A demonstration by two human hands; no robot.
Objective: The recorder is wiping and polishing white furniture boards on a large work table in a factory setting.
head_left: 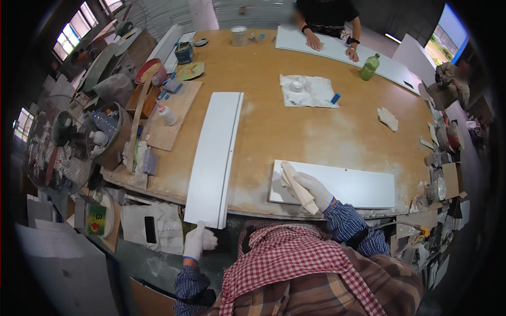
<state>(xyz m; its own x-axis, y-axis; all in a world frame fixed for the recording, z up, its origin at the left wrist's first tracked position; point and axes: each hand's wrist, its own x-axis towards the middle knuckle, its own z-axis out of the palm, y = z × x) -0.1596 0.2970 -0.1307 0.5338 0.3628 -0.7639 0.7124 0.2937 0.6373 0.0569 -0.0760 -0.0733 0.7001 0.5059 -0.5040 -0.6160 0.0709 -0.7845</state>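
Note:
My left hand (199,243), in a white glove, is at the near end of a long white panel (215,152). Its thumb lies against the panel's end and its fingers are curled just below, closed on that end. The panel lies lengthwise on the table and its near end juts past the table edge. My right hand (315,190), gloved too, grips a folded cream cloth (298,190). Cloth and hand are over the left part of a shorter white panel (358,184), which lies crosswise along the near table edge.
Across the wooden table (258,126), a person's hands rest on another white panel (337,50), near a green bottle (370,67). A white sheet (311,97) bears a small tub. A crumpled rag (388,119) lies at right. Left stand a squeeze bottle (167,114) and a fan (60,152).

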